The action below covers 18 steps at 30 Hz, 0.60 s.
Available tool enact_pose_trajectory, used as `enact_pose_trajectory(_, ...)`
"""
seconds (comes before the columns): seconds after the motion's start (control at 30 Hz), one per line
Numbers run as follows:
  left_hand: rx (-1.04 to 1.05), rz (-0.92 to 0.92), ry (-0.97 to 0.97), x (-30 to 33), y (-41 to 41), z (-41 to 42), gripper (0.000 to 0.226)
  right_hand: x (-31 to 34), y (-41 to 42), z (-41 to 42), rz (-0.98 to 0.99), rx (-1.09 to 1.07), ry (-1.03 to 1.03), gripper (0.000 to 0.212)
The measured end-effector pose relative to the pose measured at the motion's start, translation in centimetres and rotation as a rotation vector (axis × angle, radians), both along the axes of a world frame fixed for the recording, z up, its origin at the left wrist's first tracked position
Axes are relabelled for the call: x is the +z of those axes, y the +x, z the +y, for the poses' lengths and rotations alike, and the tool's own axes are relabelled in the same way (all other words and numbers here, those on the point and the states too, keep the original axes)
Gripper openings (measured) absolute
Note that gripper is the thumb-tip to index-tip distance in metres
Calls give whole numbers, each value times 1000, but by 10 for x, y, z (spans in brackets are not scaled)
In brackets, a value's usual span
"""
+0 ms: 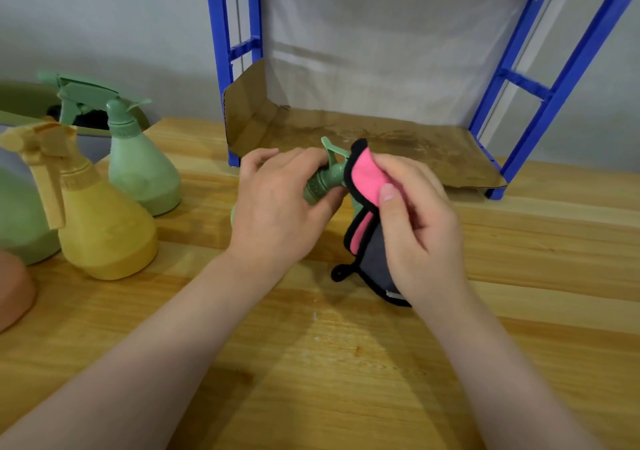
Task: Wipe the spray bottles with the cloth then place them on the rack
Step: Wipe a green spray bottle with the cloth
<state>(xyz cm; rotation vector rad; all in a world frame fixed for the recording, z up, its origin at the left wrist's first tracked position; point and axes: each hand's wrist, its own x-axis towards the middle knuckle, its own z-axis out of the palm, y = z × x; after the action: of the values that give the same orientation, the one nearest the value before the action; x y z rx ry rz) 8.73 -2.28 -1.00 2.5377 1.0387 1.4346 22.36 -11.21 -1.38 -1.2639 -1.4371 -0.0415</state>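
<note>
Nearest the camera, the smooth, grained wooden tabletop carried the work. Above it, the left hand gripped the neck of a green plastic spray bottle, held tilted just off the table. The right hand pinched a soft pink-and-grey cloth with black edging against the nozzle head. Wiping appeared in progress; placement would next require a lift toward the far blue metal rack, whose cardboard-lined shelf held no bottles. At left stood a matte yellow pear-shaped bottle and a pale green bottle.
</note>
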Motion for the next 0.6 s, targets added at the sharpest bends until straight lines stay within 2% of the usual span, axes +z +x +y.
enact_pose_trajectory(0.1,36,12,0,0,-2,4,14,1,0,1,-87,85,-134,41)
enact_pose_trajectory(0.2,17,59,30,-1,-1,1,14,1,3,0,-184,41,-195,44)
enact_pose_trajectory(0.33,-30,78,102,-2,3,-8,16,-3,-2,-2,-223,-127,-141,36)
enact_pose_trajectory(0.47,-73,63,130,-1,7,-15,17,0,-5,-1,-410,-466,-1,33)
enact_pose_trajectory(0.53,-88,66,131,-3,8,-16,18,3,-5,-1,-422,-522,14,34)
enact_pose_trajectory(0.6,-83,100,126,-6,9,-16,23,3,-3,0,-345,-519,-42,37)
